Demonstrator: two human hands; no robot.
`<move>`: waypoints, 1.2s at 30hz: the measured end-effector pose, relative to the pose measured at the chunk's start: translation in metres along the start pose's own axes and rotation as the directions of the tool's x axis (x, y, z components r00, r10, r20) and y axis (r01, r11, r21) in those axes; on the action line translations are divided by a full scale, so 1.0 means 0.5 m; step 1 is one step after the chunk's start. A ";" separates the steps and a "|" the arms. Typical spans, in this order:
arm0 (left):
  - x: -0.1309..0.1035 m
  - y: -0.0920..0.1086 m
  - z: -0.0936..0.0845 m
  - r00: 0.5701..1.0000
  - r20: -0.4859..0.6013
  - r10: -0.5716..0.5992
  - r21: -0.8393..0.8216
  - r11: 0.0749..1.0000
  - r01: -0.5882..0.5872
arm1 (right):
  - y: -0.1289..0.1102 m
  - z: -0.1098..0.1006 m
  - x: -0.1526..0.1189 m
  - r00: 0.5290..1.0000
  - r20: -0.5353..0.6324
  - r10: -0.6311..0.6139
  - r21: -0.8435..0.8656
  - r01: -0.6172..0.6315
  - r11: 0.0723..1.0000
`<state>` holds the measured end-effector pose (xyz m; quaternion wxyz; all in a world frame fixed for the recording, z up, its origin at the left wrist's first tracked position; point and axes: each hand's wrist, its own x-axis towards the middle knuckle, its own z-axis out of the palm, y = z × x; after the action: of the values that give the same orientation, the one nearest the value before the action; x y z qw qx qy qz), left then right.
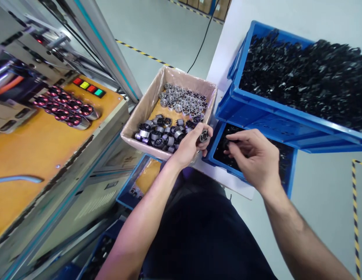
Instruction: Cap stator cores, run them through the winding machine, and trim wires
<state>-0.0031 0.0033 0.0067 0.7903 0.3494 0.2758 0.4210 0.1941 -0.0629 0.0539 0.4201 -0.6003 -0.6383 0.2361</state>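
My left hand [191, 144] is closed around a small round metal motor core [204, 135], its slotted end facing up, at the right rim of a plastic-lined box [146, 146]. In that box, bare metal cores [181, 101] stand in rows at the back, and cores with black fittings [160, 134] lie in a loose heap at the front. Over the lower blue bin [292, 171], my right hand [253, 155] pinches a small black plastic part [226, 143], mostly hidden by the fingers. More black parts lie in the bin beneath it.
A large blue crate [274, 116] heaped with black plastic pieces [303, 74] sits above the lower bin at right. On the left, a machine bench [37, 155] carries copper-wound cores [67, 107] and coloured buttons [89, 86]. Another blue bin [125, 196] stands below the lined box.
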 end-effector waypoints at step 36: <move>-0.005 0.004 0.001 0.988 -0.096 0.121 -0.024 0.992 -0.124 | 0.052 -0.265 0.404 0.881 0.398 -0.256 -0.625 0.464 0.628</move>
<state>-0.0050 0.0016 0.0091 0.7542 0.3334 0.2846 0.4889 0.3324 0.1096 0.1553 0.1061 -0.5343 -0.8378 -0.0354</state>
